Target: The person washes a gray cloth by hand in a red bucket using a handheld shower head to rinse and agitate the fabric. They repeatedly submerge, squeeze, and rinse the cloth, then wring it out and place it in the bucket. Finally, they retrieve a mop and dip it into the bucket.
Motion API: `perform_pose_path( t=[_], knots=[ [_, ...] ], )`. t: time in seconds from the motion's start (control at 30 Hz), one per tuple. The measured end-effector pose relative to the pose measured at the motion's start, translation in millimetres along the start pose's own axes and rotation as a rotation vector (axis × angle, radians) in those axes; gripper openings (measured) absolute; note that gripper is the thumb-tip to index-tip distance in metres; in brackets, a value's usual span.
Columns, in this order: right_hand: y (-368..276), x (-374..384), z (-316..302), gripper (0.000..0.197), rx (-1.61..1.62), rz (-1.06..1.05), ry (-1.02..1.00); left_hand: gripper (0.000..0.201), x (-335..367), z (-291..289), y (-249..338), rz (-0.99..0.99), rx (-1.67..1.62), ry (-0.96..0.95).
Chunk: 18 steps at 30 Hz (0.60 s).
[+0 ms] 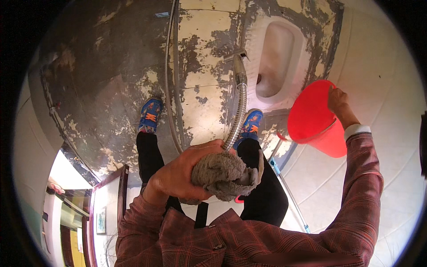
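Observation:
My left hand (pixel 178 172) is closed around a bunched grey cloth (pixel 224 175) in front of my body. A ribbed metal hose (pixel 241 100) passes behind this hand and the cloth; whether my fingers also grip it is hidden. Its metal end piece (pixel 238 60) hangs over the floor beside the squat toilet (pixel 278 58). Out to the right, my right hand (pixel 340 103) grips the rim of a red bucket (pixel 313 111). The bucket is tilted, its mouth turned toward the toilet.
Worn floor with peeling patches (pixel 202 66) lies around my blue shoes (pixel 151 115). A thin pole (pixel 289 191) leans by my right leg, near the bucket. Pale tiled wall (pixel 378 89) rises at the right. At the lower left is a doorway (pixel 73 178).

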State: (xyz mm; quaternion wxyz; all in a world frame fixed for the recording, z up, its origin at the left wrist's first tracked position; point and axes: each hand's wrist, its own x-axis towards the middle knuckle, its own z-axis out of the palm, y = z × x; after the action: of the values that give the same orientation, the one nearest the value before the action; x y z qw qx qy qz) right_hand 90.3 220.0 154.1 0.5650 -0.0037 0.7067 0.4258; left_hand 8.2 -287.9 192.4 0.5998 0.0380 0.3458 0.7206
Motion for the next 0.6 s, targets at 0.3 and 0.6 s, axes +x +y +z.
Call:
perform_pose_path(
  t=[0.3,0.6],
  knots=[
    [13,-39,-34,0.057,0.237,0.094,-0.003,0.094,-32,8,16,-0.07,0.097,0.026],
    [56,-134,-37,0.061,0.5,0.167,0.174,0.085,-60,62,92,-0.075,0.098,-0.002]
  ],
)
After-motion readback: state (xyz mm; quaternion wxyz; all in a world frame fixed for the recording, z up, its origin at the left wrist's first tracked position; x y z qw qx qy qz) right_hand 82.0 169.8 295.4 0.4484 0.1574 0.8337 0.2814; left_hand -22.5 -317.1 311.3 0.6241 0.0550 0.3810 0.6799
